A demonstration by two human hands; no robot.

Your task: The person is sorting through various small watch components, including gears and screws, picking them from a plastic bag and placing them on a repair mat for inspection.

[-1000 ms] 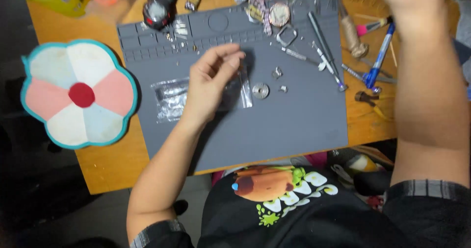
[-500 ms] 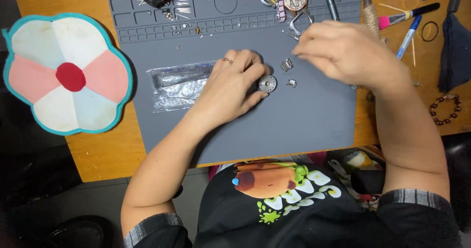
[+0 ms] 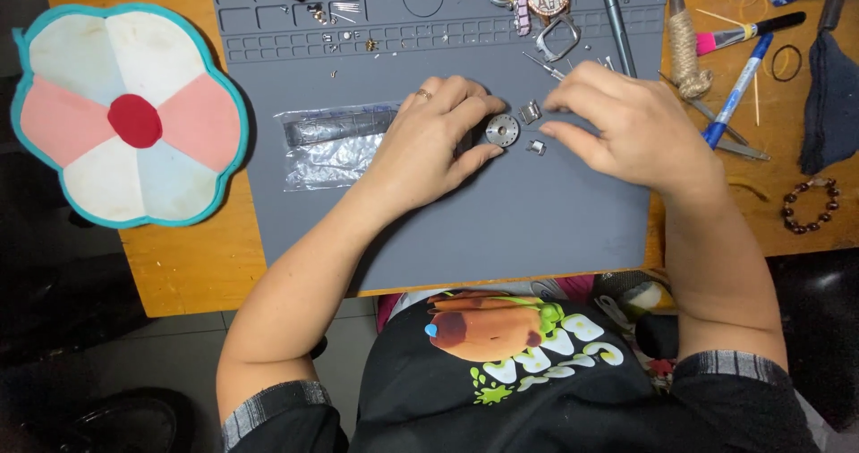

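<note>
Two hands are laid on the grey mat [image 3: 537, 229] at frame centre; the round metal disc [image 3: 502, 130] is flanked narrowly by left hand [image 3: 436, 140] fingers, while the right hand [image 3: 631, 126] fingertips are curled loosely just right of it.

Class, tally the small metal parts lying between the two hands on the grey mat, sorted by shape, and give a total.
Round metal disc: 1
Small squarish metal pieces: 2
Total: 3
</note>
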